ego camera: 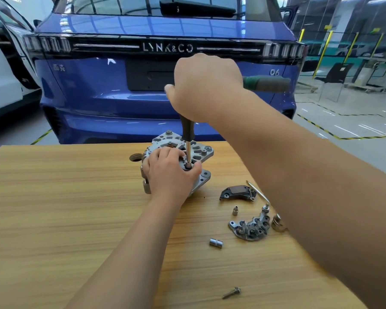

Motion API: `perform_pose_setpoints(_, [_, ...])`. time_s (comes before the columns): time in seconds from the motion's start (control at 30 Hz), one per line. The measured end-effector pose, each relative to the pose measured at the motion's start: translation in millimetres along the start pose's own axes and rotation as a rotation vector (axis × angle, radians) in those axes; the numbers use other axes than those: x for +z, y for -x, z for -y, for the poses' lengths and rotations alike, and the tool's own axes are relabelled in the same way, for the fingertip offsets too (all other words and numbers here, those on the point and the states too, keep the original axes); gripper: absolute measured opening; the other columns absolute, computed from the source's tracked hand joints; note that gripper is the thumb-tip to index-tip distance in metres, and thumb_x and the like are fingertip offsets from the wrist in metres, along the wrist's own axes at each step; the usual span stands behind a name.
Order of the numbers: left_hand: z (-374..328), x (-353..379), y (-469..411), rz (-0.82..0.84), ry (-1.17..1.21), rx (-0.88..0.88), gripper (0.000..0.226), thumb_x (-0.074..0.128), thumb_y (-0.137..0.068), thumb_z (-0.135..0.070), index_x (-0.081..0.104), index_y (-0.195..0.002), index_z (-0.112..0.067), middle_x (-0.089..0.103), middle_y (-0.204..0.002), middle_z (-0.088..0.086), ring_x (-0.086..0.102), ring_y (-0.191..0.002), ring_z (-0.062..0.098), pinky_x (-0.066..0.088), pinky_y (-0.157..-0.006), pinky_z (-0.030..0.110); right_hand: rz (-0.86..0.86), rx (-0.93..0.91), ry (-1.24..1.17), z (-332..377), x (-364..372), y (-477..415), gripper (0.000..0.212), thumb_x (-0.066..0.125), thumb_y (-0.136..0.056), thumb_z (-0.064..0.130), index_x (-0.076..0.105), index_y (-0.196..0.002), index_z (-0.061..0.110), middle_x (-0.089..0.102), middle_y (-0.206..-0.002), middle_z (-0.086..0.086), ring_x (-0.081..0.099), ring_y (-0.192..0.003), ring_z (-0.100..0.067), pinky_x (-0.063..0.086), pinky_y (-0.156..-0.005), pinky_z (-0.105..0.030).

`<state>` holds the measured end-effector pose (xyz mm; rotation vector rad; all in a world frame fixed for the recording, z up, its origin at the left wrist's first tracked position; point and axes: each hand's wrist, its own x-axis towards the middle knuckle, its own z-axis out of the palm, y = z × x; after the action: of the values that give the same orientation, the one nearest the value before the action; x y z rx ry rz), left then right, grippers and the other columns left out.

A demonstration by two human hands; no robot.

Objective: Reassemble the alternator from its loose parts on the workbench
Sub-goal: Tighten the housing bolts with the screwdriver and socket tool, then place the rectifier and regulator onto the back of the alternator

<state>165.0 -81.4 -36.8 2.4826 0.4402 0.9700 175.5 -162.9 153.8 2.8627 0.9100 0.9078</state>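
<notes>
The silver alternator housing stands on the wooden workbench near its far edge. My left hand lies over the housing and grips it from the near side. My right hand is closed around the T-handle of a socket driver; the shaft runs straight down and its socket sits on a fastener on top of the housing, next to my left thumb. The handle's green and grey bar sticks out to the right of my fist.
Loose parts lie right of the housing: a dark voltage regulator, a rectifier plate, two small sockets, a thin rod, a bolt near the front edge. A blue car stands behind the bench.
</notes>
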Motion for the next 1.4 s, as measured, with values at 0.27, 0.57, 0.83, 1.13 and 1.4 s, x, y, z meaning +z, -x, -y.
perform_pose_setpoints(0.27, [-11.6,-87.3,-20.5,0.061,0.570,0.072,0.028,0.041,-0.098,-0.040,0.053,-0.081,-0.022,0.052,-0.057,-0.014,0.043,-0.046,0.003,0.035,-0.040,0.014,-0.296,-0.052,-0.372,-20.2,-46.1,-11.4,0.046,0.043,-0.094,0.050,0.034,-0.059,0.021,0.033,-0.056,0.003,0.032,-0.048,-0.012,0.027,-0.041,-0.025])
perform_pose_setpoints(0.57, [93.5,-116.6,60.6,0.266,0.284,-0.275,0.049,0.046,-0.095,-0.048,0.047,-0.061,-0.013,0.039,-0.055,-0.007,0.031,-0.046,0.008,0.023,-0.054,0.032,0.595,0.084,-0.862,12.6,56.2,77.5,0.034,0.049,-0.094,0.046,0.057,-0.118,0.023,0.067,-0.101,-0.004,0.064,-0.084,-0.019,0.055,-0.079,-0.037])
perform_pose_setpoints(0.83, [181.7,-138.4,86.3,0.198,0.078,-0.627,0.041,0.053,-0.094,-0.048,0.065,-0.068,-0.018,0.062,-0.071,0.000,0.051,-0.065,0.020,0.036,-0.058,0.032,0.805,0.146,-0.148,-46.5,115.8,164.5,0.033,0.051,-0.088,0.037,0.058,-0.118,0.024,0.062,-0.114,0.003,0.057,-0.099,-0.019,0.045,-0.066,-0.028])
perform_pose_setpoints(1.13, [117.2,-102.6,26.4,0.182,0.031,-0.276,0.057,0.060,-0.088,-0.049,0.045,-0.140,-0.029,0.047,-0.140,0.001,0.039,-0.130,0.027,0.036,-0.106,0.047,0.828,0.091,-0.060,-59.1,142.2,179.3,0.034,0.054,-0.085,0.038,0.059,-0.117,0.025,0.059,-0.108,0.001,0.053,-0.102,-0.019,0.051,-0.077,-0.033])
perform_pose_setpoints(1.4, [51.2,-40.3,-17.3,0.418,0.472,-0.362,0.059,0.046,-0.094,-0.054,0.024,-0.148,-0.041,0.037,-0.150,-0.004,0.043,-0.123,0.019,0.040,-0.089,0.037,0.433,0.325,-0.792,-69.1,123.0,161.4,0.004,0.063,-0.088,0.037,0.059,-0.088,0.040,0.068,-0.081,0.023,0.062,-0.079,0.005,0.047,-0.062,-0.013])
